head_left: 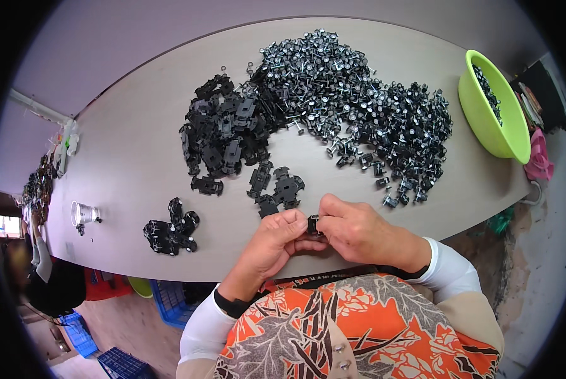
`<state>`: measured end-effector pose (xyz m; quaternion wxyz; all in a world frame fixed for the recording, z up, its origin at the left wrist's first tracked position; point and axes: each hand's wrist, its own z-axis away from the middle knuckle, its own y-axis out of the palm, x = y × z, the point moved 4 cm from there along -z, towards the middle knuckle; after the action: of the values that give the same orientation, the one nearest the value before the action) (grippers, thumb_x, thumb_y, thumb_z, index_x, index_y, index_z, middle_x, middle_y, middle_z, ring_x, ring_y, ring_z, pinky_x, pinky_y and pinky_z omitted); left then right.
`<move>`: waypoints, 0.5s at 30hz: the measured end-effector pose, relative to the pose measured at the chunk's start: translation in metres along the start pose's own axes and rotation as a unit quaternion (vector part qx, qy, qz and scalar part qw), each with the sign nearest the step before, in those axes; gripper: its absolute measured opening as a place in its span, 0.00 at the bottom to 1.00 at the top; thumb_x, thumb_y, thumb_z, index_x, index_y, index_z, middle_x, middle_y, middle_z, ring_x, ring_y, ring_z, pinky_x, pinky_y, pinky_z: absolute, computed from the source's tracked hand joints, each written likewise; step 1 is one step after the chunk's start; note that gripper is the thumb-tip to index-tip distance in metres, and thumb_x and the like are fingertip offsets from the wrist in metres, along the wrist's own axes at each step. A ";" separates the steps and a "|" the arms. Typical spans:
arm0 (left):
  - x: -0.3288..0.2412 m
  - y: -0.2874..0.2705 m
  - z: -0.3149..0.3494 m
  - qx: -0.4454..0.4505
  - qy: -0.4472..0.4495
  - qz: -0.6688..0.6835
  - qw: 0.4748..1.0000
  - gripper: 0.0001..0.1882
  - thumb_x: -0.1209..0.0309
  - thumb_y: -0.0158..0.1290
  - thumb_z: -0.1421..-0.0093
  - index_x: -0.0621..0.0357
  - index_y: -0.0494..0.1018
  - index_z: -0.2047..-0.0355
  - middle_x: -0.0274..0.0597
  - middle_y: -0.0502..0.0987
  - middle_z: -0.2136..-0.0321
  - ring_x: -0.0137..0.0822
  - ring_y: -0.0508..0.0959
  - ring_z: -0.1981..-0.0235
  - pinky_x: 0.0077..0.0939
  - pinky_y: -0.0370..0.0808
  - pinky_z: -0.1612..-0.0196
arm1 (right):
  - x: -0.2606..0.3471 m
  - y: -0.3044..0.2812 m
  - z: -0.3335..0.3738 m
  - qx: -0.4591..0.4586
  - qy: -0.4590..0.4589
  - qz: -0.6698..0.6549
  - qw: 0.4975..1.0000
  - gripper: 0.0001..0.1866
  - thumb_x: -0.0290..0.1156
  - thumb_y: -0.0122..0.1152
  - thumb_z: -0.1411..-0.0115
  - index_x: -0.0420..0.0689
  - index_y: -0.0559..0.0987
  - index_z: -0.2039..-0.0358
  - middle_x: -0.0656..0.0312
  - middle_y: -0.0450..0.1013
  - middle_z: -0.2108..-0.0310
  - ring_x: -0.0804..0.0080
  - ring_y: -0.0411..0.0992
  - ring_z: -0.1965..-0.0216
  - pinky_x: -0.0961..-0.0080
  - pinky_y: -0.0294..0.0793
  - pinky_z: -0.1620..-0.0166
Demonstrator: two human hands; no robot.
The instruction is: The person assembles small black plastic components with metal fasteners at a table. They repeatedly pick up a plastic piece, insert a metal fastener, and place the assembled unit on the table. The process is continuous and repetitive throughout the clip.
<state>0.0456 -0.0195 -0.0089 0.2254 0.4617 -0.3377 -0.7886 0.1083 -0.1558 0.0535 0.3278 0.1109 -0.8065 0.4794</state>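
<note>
Close to the table's near edge, my left hand [275, 239] pinches a small black plastic toy-car chassis [312, 225] between thumb and fingers. My right hand [357, 231] is closed on the chassis's other end; its fingertips hide part of it. Just beyond my hands lie several loose flat chassis plates [288, 187]. Farther left rises a heap of the same black plates [223, 136]. Wheel pairs on metal axles [321, 76] form a wide pile from the far middle round to the right. To my left sits a small cluster of chassis with wheels fitted [169, 232].
A lime-green basin [505, 123] holding more wheel pieces stands at the table's right edge. A clear plastic cup [82, 213] is at the left. Another person's arm [41, 256] reaches to a pile at far left. Blue crates [169, 302] are below the table edge.
</note>
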 end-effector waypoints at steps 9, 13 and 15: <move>-0.016 0.008 0.013 -0.055 0.058 -0.117 0.990 0.06 0.72 0.53 0.39 0.60 0.70 0.71 0.32 0.72 0.74 0.23 0.75 0.68 0.22 0.77 0.61 | 0.010 0.008 -0.005 -0.035 -0.014 0.007 0.999 0.14 0.17 0.59 0.55 0.40 0.72 0.66 0.58 0.65 0.70 0.59 0.71 0.74 0.68 0.72 0.74; -0.013 -0.011 0.020 -0.123 0.064 -0.273 0.952 0.09 0.81 0.59 0.47 0.62 0.68 0.70 0.36 0.75 0.75 0.27 0.78 0.74 0.19 0.76 0.69 | 0.015 0.014 -0.010 0.004 -0.021 -0.097 0.995 0.19 0.14 0.58 0.56 0.40 0.72 0.61 0.55 0.69 0.64 0.59 0.73 0.70 0.70 0.75 0.70; -0.023 -0.014 0.033 -0.177 0.070 -0.279 0.941 0.10 0.81 0.60 0.48 0.62 0.68 0.71 0.36 0.75 0.76 0.26 0.77 0.76 0.18 0.75 0.72 | 0.015 0.016 -0.015 0.032 -0.014 -0.151 0.988 0.20 0.13 0.58 0.56 0.39 0.73 0.59 0.53 0.71 0.60 0.59 0.74 0.69 0.72 0.76 0.69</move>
<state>0.0270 0.0159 0.0048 0.0977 0.5443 -0.0340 -0.8325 0.0958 -0.1332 0.0568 0.3816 0.2483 -0.7693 0.4483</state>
